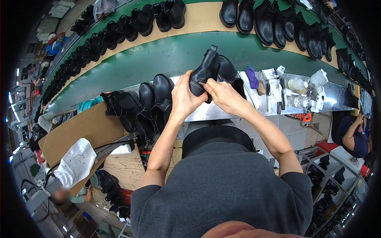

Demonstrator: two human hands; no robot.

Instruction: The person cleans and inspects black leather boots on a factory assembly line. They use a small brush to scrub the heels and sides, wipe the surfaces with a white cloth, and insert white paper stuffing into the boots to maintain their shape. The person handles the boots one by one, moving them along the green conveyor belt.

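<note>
A black ankle boot [207,66] is tilted over the metal edge of the bench in front of me, heel end toward me and a pull loop at its far end. My left hand [185,96] is closed around the boot's left side and heel. My right hand [227,96] is pinched at the heel's right side, with a small thin brownish piece [201,84] showing at the fingertips; its kind is not clear. Just behind and right of it stands another black boot [227,70]. Left of my hands, several black boots [162,88] lie along the bench edge.
Right of my hands lie a purple cloth [251,77], brushes or pens [282,95], clear bottles [297,85] and a white cloth [318,78]. Rows of black boots [240,16] line the green conveyor [147,53]. Cardboard [85,127] is at left. A co-worker [356,137] sits right.
</note>
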